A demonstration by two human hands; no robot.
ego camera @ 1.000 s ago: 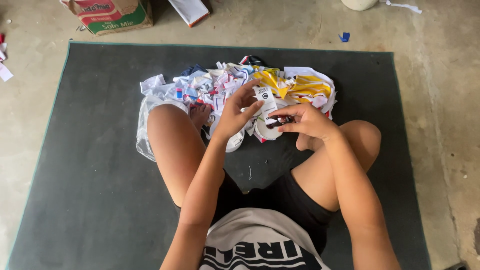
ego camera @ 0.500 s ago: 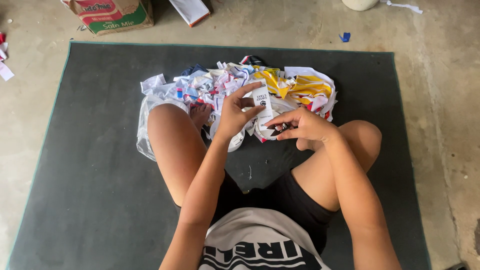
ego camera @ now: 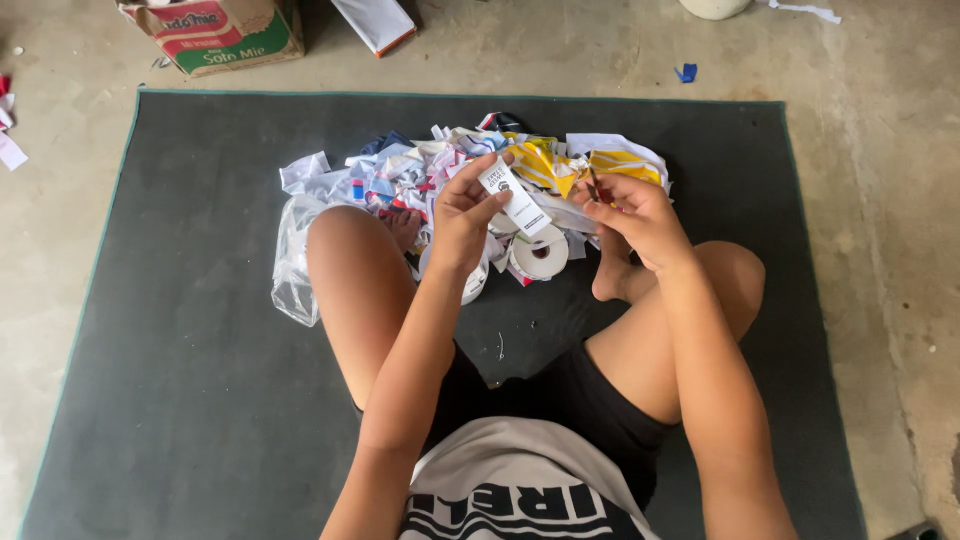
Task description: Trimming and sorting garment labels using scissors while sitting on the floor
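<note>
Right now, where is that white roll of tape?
In the head view, the white tape roll lies on the dark mat between the person's knees, just below the left hand, at the scrap pile's near edge.

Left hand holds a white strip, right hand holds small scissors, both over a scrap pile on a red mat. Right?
Not quite: the mat is dark grey, as the head view shows. The rest holds: left hand holds the white strip, right hand pinches what look like small scissors, over the scrap pile.

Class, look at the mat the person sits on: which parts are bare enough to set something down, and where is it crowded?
Bare mat lies left of the left knee, out to the mat's left edge. Another free strip runs along the right side, beyond the right knee. Crowded: the scrap pile ahead of the legs, where the left hand holds a white label, with tape rolls and a plastic bag close by.
</note>
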